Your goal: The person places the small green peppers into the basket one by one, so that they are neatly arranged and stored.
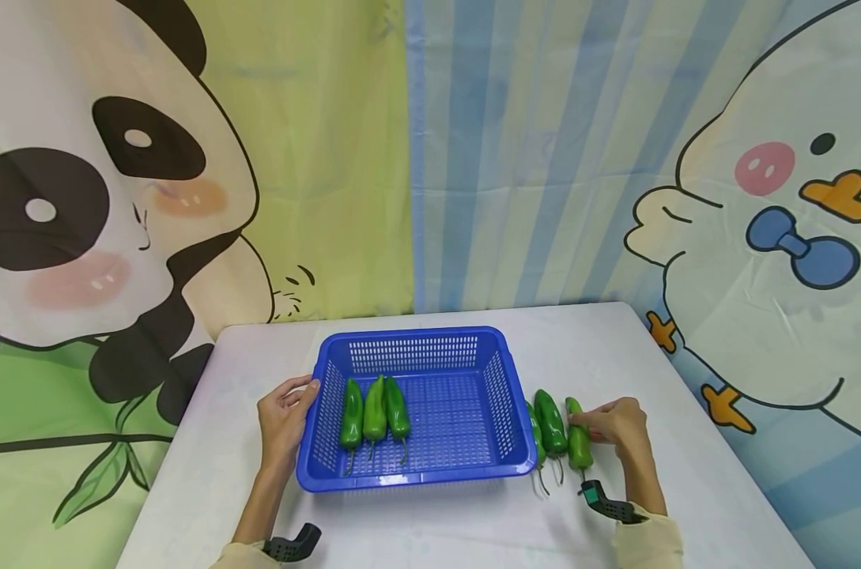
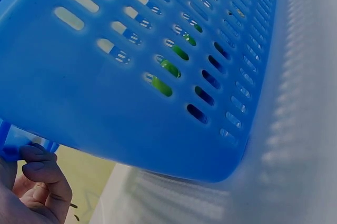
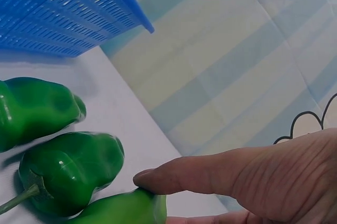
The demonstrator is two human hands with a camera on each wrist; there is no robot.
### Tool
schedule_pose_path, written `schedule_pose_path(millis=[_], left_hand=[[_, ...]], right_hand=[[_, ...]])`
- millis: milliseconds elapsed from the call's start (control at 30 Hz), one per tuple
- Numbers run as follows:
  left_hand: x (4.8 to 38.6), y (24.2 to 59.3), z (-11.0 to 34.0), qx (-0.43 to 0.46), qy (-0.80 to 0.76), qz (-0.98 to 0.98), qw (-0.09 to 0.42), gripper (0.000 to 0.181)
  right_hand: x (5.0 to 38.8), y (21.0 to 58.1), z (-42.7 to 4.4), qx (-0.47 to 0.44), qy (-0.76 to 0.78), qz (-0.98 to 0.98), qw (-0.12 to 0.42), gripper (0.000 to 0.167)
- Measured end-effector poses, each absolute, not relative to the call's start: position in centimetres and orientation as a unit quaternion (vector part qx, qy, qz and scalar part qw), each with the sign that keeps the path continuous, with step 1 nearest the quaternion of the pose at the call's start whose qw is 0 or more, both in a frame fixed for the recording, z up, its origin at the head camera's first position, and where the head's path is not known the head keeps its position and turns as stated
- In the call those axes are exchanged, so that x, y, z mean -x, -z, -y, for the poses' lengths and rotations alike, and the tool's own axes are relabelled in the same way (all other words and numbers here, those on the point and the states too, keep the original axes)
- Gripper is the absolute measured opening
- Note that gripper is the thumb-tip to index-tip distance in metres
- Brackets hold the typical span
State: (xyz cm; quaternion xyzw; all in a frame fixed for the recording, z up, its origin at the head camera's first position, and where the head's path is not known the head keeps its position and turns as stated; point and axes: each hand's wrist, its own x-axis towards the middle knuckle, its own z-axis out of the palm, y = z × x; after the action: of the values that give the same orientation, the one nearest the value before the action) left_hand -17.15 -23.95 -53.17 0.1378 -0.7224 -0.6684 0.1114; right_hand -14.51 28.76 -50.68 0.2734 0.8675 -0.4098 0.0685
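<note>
A blue plastic basket [image 1: 416, 479] stands on the table with three green peppers [image 1: 375, 409] lying side by side in its left part. At its left rim, my left hand [image 1: 282, 419] pinches the edge; the left wrist view shows curled fingers [image 2: 50, 179] at the rim. Right of the basket lie three more green peppers, stems toward me. My right hand [image 1: 621, 420] pinches the rightmost green pepper [image 1: 579, 446], its thumb [image 3: 179, 176] on top in the right wrist view. Beside it lie the middle pepper [image 1: 549, 423] and another, partly hidden by the basket's rim.
The white-covered table [image 1: 444, 529] extends in front of the basket and to both sides. Behind it hangs a printed curtain [image 1: 501, 158] with a panda and a bird figure. Black wrist mounts [image 1: 295, 544] sit on both forearms.
</note>
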Motion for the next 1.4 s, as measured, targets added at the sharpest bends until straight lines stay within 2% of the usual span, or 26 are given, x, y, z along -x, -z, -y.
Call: schedule_pose_path(millis=[333,667,1400], left_hand=[[17.1,53.4,24.0,-0.133,0.678,0.715,0.112,0.039],[17.0,53.3,24.0,-0.136,0.671,0.720,0.114,0.039],[17.2,53.5,24.1,-0.136,0.669,0.722,0.113,0.039]], right_hand=[[14.6,50.4,-28.8,-0.279,0.408,-0.867,0.067,0.053],[14.5,49.5,-29.1,-0.268,0.412,-0.865,0.097,0.062],[14.2,46.9,-28.8,-0.236,0.439,-0.861,0.103,0.061]])
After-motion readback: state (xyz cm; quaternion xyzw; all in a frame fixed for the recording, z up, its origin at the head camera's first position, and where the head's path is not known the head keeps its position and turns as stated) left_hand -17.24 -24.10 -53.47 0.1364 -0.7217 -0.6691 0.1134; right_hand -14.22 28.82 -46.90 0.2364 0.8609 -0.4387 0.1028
